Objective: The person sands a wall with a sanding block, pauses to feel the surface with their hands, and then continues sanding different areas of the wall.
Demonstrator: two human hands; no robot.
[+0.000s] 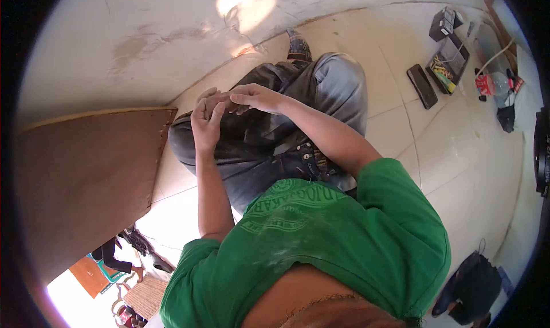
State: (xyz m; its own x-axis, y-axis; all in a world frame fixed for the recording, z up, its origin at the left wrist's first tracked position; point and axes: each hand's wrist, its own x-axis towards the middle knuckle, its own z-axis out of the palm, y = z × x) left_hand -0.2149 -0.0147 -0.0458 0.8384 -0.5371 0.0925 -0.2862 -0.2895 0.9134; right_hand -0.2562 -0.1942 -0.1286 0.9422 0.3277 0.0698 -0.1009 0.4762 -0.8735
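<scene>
My left hand (207, 118) lay on the knee of my dark grey denim jeans (260, 141); my right hand (258, 97), at two o'clock, touched its fingers. Whether either grip pinched something, I could not tell.

Pale green lettering is printed on the chest of the green shirt (355, 242), set in curved lines within a round emblem (286, 205). The print is seen upside down and is broken by folds in the cloth. Single capitals such as O, G, A and R can be made out, but no whole word can be read with certainty. A red label (484, 85) is carried by the plastic bottle (499, 85) lying on the floor, and its print is too small to be read.
</scene>
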